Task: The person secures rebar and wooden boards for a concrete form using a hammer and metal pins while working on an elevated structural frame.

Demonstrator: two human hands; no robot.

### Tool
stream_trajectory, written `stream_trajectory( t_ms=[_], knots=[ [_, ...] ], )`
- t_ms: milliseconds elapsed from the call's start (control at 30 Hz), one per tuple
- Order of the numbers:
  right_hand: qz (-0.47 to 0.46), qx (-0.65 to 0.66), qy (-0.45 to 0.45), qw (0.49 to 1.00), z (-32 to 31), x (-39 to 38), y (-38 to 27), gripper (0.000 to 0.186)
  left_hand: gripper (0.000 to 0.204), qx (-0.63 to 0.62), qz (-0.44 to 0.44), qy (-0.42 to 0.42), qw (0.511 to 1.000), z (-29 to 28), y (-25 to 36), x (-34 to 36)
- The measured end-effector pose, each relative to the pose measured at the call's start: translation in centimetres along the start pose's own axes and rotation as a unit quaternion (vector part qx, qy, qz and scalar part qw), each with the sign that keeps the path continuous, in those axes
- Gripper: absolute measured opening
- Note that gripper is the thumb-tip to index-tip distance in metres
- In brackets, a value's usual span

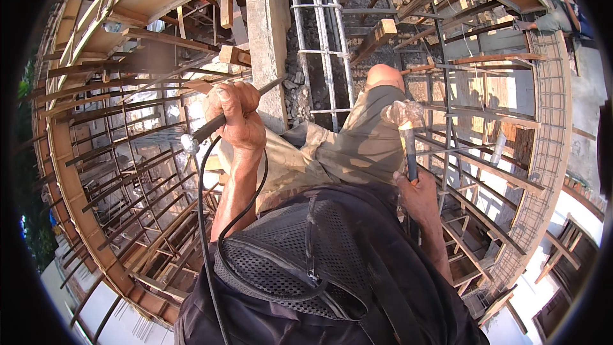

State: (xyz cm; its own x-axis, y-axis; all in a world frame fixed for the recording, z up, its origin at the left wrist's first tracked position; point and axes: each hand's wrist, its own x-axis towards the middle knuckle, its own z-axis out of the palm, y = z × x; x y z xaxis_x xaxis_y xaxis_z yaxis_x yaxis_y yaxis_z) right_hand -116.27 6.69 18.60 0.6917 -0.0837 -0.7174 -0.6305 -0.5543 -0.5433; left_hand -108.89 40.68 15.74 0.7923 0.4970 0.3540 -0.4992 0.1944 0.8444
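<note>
Our closed left hand (pixel 239 115) holds a chisel (pixel 209 129), tip near the beam's (pixel 265 25) right edge; our closed right hand (pixel 418 198), a hammer (pixel 409 145).

rebar cage (pixel 553 89): right side | another person (pixel 557 20): upper right | timber formwork (pixel 71 185): left | greenery (pixel 42 237): far left
</note>
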Motion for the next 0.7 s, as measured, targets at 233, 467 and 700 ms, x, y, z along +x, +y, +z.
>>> stream_trajectory(
  t_ms=[233, 467, 700],
  knots=[
    [-0.064, -0.096, 0.003, 0.993, -0.4, 1.0, 0.4, 0.031, 0.052, 0.044, 0.029, 0.149, 0.988, 3.5, 2.4, 4.3],
    [-0.039, -0.07, -0.017, 0.997, 0.9, 0.8, -1.7, 0.033, 0.052, 0.048, 0.006, 0.128, 0.991, 5.4, 7.5, 7.3],
    [-0.07, -0.11, -0.019, 0.991, 2.6, 0.1, -2.2, 0.034, 0.05, 0.074, 0.028, 0.12, 0.99, 4.0, 4.6, 3.9]
  ],
)
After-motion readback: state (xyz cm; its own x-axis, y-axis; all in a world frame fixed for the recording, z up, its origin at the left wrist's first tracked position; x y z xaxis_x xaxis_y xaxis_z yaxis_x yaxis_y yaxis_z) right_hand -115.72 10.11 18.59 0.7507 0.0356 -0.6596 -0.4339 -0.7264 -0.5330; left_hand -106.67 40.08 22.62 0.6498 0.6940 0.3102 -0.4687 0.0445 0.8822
